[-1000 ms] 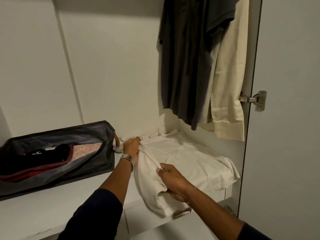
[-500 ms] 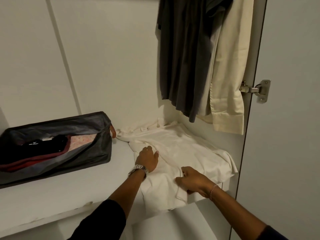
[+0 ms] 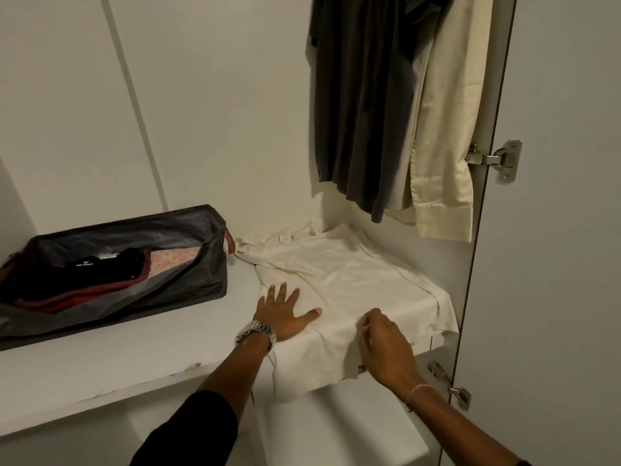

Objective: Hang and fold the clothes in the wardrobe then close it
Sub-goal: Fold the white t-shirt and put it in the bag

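A cream-white cotton shirt (image 3: pixel 346 284) lies spread on the white wardrobe shelf (image 3: pixel 111 358), its near edge hanging over the shelf front, just right of a dark grey fabric storage box (image 3: pixel 208 280). The left hand (image 3: pixel 284 314), steel watch at the wrist, lies flat on the shirt's left part, fingers spread and thumb out to the right. The right hand (image 3: pixel 383 344) reaches in from the lower right, its fingers curled, pinching a fold of the shirt near the front edge. Above hang a dark grey shirt (image 3: pixel 363 105) and a cream shirt (image 3: pixel 450 122).

Soft matt cream cloth shirt (image 3: pixel 353 280) lies on the smooth matt white shelf (image 3: pixel 100 358); beside the shirt, a dark fabric bag (image 3: pixel 134 287).
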